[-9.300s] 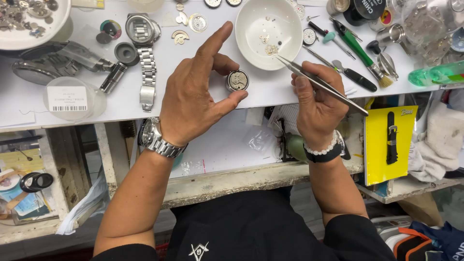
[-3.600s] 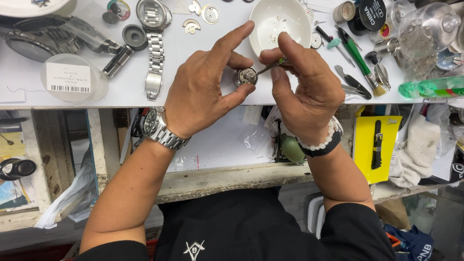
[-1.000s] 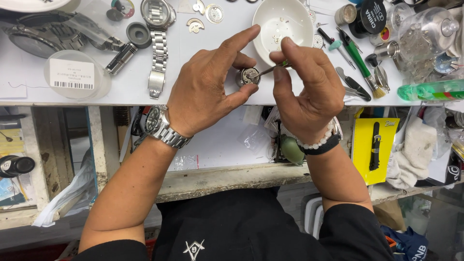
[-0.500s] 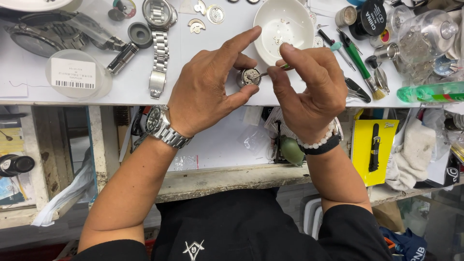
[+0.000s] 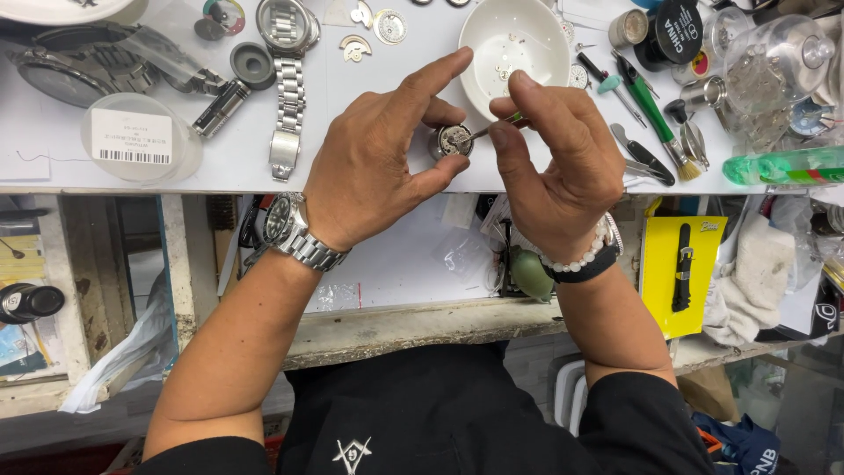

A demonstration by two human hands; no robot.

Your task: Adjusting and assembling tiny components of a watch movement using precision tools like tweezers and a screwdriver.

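My left hand (image 5: pixel 382 154) pinches a small round watch movement (image 5: pixel 453 141) between thumb and fingers, just above the white bench top (image 5: pixel 237 167). My right hand (image 5: pixel 558 154) grips a thin green-handled screwdriver (image 5: pixel 497 126) whose metal tip rests on the movement's face. The two hands almost touch over the bench's front edge. A steel wristwatch sits on my left wrist and a bead bracelet on my right.
A white bowl (image 5: pixel 514 48) with tiny parts stands just behind my hands. A steel watch with bracelet (image 5: pixel 286 79) lies to the left, next to a clear round lid (image 5: pixel 132 136). Tools, a brush (image 5: pixel 655 110) and jars crowd the right side. A yellow strap card (image 5: pixel 681 264) hangs below.
Earlier my right hand held long tweezers apart from the movement; since then it has closed in with a thin tool on the movement. Over the last second, hardly any movement.
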